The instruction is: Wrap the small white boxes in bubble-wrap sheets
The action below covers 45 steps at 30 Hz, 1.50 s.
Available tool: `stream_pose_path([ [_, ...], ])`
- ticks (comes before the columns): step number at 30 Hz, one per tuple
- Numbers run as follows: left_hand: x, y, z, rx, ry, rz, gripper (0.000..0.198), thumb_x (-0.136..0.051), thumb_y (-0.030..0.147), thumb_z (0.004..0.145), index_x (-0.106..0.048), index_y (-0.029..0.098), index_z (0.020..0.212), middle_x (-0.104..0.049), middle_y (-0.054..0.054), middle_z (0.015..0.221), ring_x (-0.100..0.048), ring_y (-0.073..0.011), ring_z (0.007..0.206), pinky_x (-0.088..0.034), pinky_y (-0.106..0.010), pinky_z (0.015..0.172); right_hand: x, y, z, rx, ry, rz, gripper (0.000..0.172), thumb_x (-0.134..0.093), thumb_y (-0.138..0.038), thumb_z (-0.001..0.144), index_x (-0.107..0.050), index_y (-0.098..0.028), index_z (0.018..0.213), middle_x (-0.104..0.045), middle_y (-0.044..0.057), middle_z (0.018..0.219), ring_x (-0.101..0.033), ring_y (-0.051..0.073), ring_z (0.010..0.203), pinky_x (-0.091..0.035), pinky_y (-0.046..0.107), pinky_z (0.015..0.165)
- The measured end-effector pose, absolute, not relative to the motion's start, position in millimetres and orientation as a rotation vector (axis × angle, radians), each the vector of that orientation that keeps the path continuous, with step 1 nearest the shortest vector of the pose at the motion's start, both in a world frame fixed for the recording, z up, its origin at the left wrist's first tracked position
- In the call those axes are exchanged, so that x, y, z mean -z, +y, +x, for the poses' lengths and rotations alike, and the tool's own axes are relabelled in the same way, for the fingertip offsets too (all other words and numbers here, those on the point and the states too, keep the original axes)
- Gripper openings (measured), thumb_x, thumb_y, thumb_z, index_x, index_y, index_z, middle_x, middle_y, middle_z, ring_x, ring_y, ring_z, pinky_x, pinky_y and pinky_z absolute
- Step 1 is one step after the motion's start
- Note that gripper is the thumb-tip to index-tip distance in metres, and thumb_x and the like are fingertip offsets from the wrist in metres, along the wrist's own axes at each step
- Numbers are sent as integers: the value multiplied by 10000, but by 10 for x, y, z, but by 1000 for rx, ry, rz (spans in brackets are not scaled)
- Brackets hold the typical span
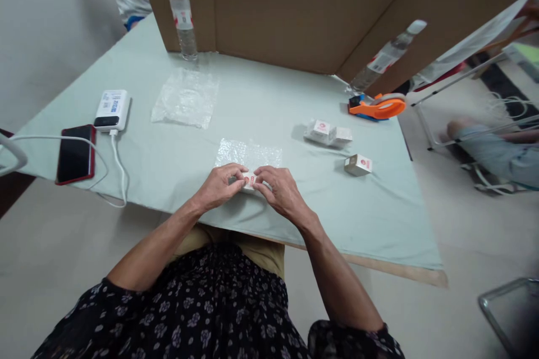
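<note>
Left hand point(219, 185): fingertips closed on the small box point(251, 180), pinching its left end.
Right hand point(280, 188): gripping the same box from the right.
Box: on the near edge of the bubble wrap sheet point(252, 152), on the counter point(261, 101) close to the person.
Handling: probably best kept square to the sheet's edge, with the wrap held taut; the fingers hide any fold.
Nearby: wrapped boxes point(328, 133), tape dispenser point(377, 106).

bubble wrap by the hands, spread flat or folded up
Spread flat: the bubble wrap lies as one open sheet on the table, beyond the box.
</note>
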<state>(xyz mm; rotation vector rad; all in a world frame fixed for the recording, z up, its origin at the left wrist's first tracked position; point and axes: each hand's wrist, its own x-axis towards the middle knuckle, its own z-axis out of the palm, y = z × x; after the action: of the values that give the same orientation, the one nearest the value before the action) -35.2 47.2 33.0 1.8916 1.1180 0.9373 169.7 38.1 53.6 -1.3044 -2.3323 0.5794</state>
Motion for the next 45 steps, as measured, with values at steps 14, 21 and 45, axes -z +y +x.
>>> stream_pose_path([
  [14, -361, 444, -304, -919, 1160, 1903, 126, -593, 163, 832, -611, 187, 710, -736, -66, 1041, -689, -185, 986, -537, -367, 906, -481, 510, 1751, -648, -2372, -1252, 194, -547, -324, 954, -638, -217, 820, -724, 49, 1059, -650, 207, 971, -367, 385, 909],
  [21, -350, 366, -267, -952, 1235, 1885, 121, -599, 144, 812, -588, 181, 697, -735, -79, 1058, -692, -190, 980, -541, -371, 902, -469, 644, 1771, -670, -2447, -1151, 227, -554, -355, 958, -646, -204, 816, -725, 45, 990, -647, 198, 918, -388, 364, 875],
  [45, -392, 461, -646, -761, 1515, 1685, 95, -578, 246, 790, -648, 183, 801, -682, -8, 791, -617, -154, 762, -489, -296, 757, -591, 267, 1565, 58, -2675, -1149, 244, -492, -128, 952, -642, -241, 1108, -714, 30, 963, -527, 202, 904, -271, 395, 924],
])
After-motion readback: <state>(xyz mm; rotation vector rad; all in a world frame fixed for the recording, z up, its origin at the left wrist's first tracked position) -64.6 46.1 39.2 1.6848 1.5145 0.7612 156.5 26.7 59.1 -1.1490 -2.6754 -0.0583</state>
